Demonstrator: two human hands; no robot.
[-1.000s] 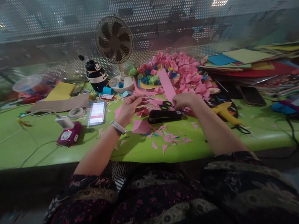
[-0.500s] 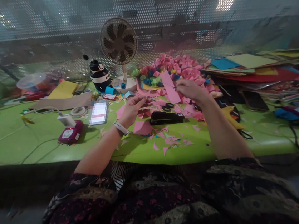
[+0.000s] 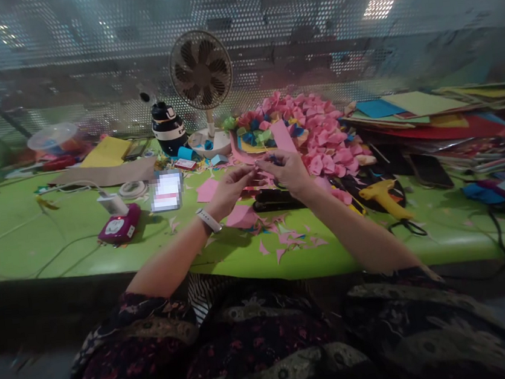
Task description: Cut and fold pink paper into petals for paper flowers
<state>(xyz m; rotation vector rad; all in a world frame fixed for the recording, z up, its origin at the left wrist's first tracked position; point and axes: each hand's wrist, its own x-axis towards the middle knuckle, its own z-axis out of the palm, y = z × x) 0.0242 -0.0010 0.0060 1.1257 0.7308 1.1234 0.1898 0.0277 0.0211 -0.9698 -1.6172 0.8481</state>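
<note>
My left hand (image 3: pixel 234 185), with a white band on its wrist, has its thumb and fingers pinched over the paper scraps. Its fingertips nearly meet those of my right hand (image 3: pixel 284 172), which is closed too. Whatever sits between the fingers is too small and blurred to name. A pink paper strip (image 3: pixel 282 135) lies just behind my right hand. Below the hands is a black stapler (image 3: pixel 276 199), partly covered by my right wrist. A folded pink paper piece (image 3: pixel 241 216) is near my left wrist, and another pink piece (image 3: pixel 207 190) lies left of my left hand.
Behind are a heap of pink paper flowers (image 3: pixel 318 127), a fan (image 3: pixel 201 69) and a dark bottle (image 3: pixel 168 129). A yellow glue gun (image 3: pixel 381 196) rests at right, near a phone (image 3: pixel 431 170). Left stand a lit phone (image 3: pixel 166 191) and a purple power socket (image 3: pixel 119 224). Pink scraps (image 3: pixel 292 238) litter the front.
My right hand has moved left and nearer, from beside the pink strip to my left hand's fingertips. The scissors seen before are now covered. The glue gun shows more fully.
</note>
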